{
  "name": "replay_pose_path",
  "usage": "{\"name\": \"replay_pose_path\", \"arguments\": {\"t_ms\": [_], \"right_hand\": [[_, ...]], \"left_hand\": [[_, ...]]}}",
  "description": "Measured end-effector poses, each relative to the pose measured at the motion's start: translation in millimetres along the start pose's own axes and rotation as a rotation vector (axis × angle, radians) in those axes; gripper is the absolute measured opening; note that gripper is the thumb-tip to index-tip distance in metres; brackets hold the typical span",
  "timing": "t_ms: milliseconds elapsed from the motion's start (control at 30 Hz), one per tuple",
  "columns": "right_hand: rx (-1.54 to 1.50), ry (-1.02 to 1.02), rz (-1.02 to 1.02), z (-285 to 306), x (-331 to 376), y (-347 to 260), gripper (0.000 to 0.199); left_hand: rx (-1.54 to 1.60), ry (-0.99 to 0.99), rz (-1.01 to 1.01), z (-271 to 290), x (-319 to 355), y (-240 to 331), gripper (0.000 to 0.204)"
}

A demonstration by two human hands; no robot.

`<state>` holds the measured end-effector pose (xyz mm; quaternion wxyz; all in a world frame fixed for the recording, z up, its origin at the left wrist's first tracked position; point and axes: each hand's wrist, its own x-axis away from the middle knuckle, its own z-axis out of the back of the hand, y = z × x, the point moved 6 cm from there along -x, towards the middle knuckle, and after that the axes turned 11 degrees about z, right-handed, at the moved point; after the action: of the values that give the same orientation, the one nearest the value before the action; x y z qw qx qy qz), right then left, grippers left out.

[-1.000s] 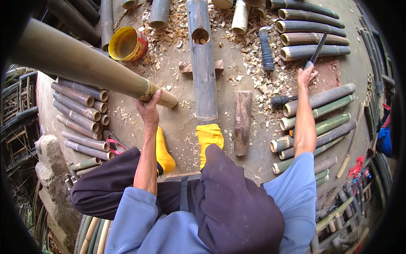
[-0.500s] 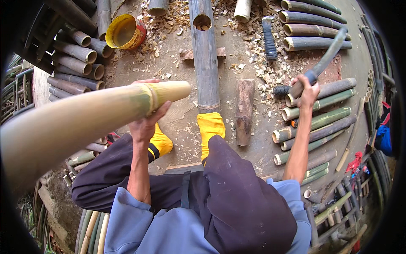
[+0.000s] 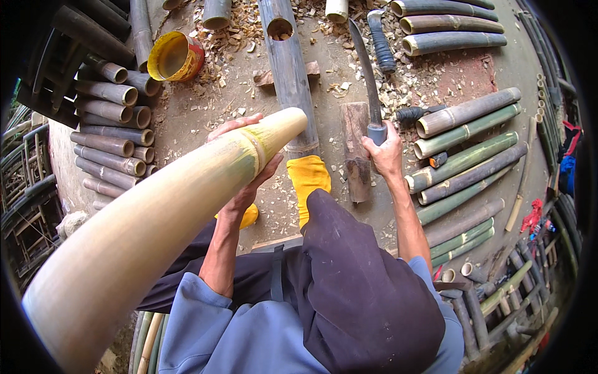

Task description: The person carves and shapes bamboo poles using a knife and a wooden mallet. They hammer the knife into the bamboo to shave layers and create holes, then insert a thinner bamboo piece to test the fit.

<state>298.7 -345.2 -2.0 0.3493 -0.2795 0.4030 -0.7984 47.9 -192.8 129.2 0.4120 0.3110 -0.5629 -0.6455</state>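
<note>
A thick, pale, peeled bamboo pole [image 3: 168, 212] slants across the left side, its shaved, tapered end up and to the right. My left hand [image 3: 248, 189] is wrapped around it from below, near the green-tinged node. In my right hand [image 3: 387, 153] is a curved machete [image 3: 369, 71], gripped by its handle, the dark blade pointing forward. Beside that hand and partly under the handle lies a short split log [image 3: 353, 146]. A dark bamboo tube [image 3: 289, 81] with a round hole runs away between my hands, its near end at my yellow-covered foot [image 3: 306, 181].
A second knife [image 3: 382, 47] with a wrapped handle lies among wood chips [image 3: 389, 93]. Cut bamboo lengths [image 3: 467, 112] line the right side, and more [image 3: 103, 112] are stacked at left. A yellow-red bucket [image 3: 175, 57] stands far left. A wooden block [image 3: 283, 75] supports the tube.
My right hand has come down and left with the machete, which now points forward beside the log. The bamboo pole's tapered end has swung right and its near end downward with my left hand.
</note>
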Motion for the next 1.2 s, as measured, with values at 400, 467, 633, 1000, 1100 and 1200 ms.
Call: {"name": "replay_pose_path", "arguments": {"t_ms": [400,467,633,1000,1100,1200], "right_hand": [[0.265,-0.12,0.407,14.5,-36.8,-44.4,0.033],[0.398,-0.125,0.554,16.4,-47.0,-60.6,0.033],[0.492,-0.172,0.582,13.9,-55.7,-64.3,0.028],[0.554,-0.257,0.566,9.5,-48.0,-48.6,0.037],[0.565,-0.261,0.585,12.4,-48.8,-44.9,0.043],[0.603,-0.27,0.594,13.9,-52.5,-43.3,0.047]], "left_hand": [[-0.216,-0.132,0.001,-3.6,-19.0,-2.2,0.062],[-0.279,-0.119,-0.008,-0.5,-22.7,2.2,0.059],[-0.251,-0.181,-0.006,-3.7,-27.0,4.0,0.059],[-0.346,-0.139,0.076,1.2,-17.8,-0.8,0.064],[-0.238,-0.204,0.088,5.4,-24.0,-7.9,0.066],[-0.255,-0.198,0.014,1.9,-19.8,-1.6,0.065]]}}
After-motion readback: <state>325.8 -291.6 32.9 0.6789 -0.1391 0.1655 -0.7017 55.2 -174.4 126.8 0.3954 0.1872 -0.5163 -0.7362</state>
